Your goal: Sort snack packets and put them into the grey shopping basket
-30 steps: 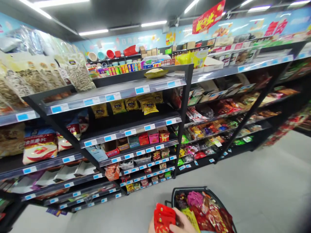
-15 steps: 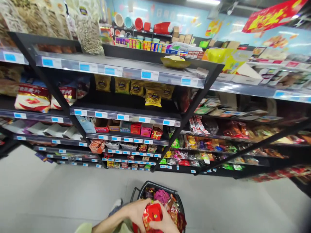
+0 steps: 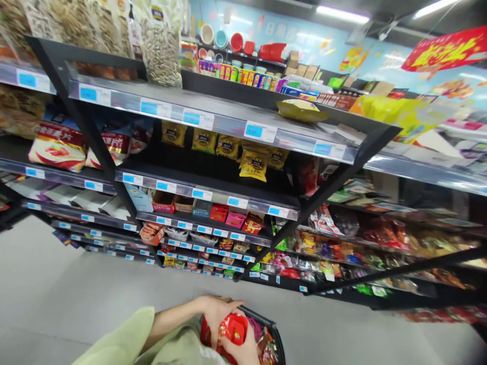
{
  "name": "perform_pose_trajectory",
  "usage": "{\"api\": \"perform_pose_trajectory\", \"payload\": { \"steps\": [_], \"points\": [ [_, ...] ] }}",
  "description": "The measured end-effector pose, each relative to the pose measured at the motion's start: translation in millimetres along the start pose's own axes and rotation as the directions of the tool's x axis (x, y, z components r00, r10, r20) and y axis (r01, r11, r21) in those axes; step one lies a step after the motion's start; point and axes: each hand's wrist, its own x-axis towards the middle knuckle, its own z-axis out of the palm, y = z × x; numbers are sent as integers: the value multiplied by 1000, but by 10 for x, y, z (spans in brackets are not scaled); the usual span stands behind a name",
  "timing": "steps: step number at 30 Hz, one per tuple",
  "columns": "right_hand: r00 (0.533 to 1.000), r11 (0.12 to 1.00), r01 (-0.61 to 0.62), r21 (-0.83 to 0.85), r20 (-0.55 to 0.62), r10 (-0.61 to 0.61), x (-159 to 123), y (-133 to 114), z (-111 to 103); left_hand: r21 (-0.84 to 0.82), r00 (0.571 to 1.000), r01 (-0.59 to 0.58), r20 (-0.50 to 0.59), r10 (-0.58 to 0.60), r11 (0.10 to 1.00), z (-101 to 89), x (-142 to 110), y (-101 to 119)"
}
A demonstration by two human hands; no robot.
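Note:
Low in the view, both hands meet over a dark basket (image 3: 279, 337) filled with colourful packets. A shiny red packet (image 3: 235, 328) with a gold pattern lies between them. My left hand (image 3: 215, 312) is closed around its left side, fingers partly hidden. My right hand (image 3: 245, 350) grips it from the right, the thumb laid across its front. More red packaging (image 3: 206, 332) shows beneath my left hand. To the right of the hands, a magenta packet (image 3: 255, 328) pokes out of the basket.
A tall black shelf unit stands ahead, with yellow snack bags (image 3: 254, 161) on one shelf and small boxes (image 3: 218, 212) below. Large clear bags of seeds (image 3: 160, 45) stand on top at left. Slanted black posts (image 3: 335, 175) divide the bays. Grey floor (image 3: 125, 284) lies in front.
The camera view has shifted, so the shelves sit further right. My hands and the red packet have moved slightly left over the basket, and more of my left sleeve shows.

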Motion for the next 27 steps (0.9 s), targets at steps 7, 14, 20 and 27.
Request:
{"api": "perform_pose_trajectory", "payload": {
  "steps": [7, 14, 20, 27],
  "points": [
    [987, 994, 96, 54, 123, -102, 268, 193, 83, -92, 993, 12, 117, -1, 996, -637, 422, 500],
    [994, 993, 91, 70, 55, -95, 254, 326, -27, 160, 747, -272, -587, 313, 949, -1215, 1137, 1005],
    [993, 988, 69, 136, 86, -82, 164, 100, 1, 557, 705, -124, -533, 468, 821, -1319, 1483, 894],
    [990, 982, 130, 137, 27, -135, 166, 112, -60, 818, 761, 73, -416, 498, 571, -1418, 1682, 839]
  ]
}}
